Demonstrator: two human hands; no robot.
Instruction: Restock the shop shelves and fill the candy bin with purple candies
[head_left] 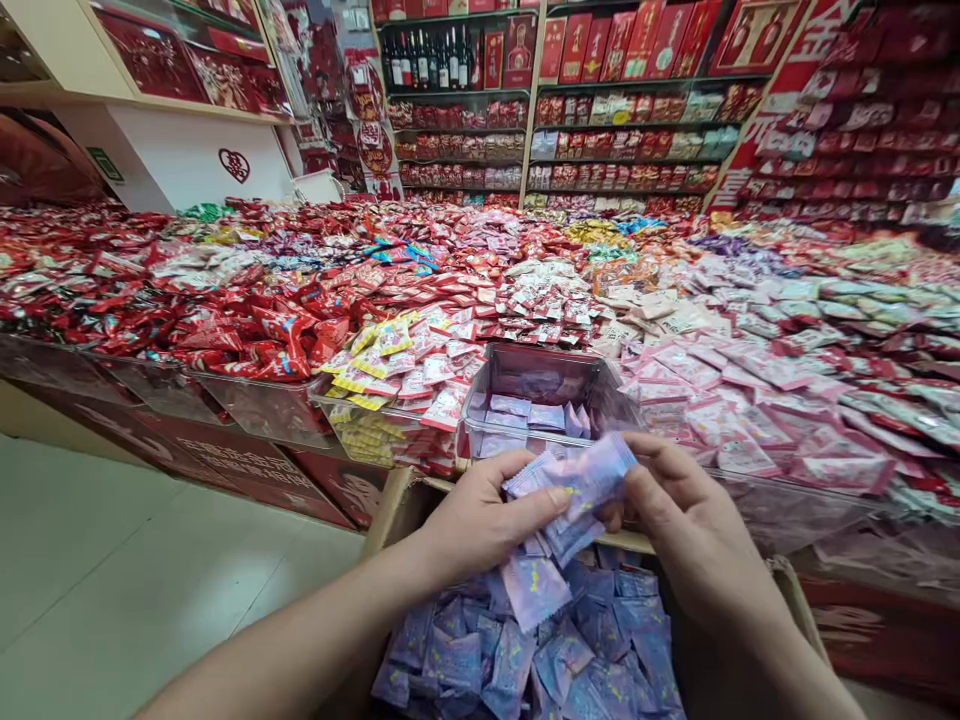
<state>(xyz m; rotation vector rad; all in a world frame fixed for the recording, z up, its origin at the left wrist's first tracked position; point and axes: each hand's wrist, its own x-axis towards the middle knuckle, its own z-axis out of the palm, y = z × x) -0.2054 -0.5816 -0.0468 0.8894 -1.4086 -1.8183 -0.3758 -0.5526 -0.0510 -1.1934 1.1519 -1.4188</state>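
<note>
My left hand [487, 515] is closed around several purple-blue candy packets [536, 585], its thumb pressed on top of them. With thumb and fingers, my right hand [686, 515] pinches the right end of the uppermost packet [596, 470]. Below both hands stands an open cardboard box [394, 510] heaped with the same kind of packets [517, 665]. Just beyond the hands is a clear plastic bin [551, 372], with a few purple packets [510, 410] lying low inside it.
Left of the bin, yellow-and-pink packets [409, 365] fill another bin; pink packets [750, 405] are heaped to its right. Red packets [255, 340] spread farther left. Shelves [529, 110] with bottles and red boxes stand behind. Pale tiled floor [150, 560] lies at lower left.
</note>
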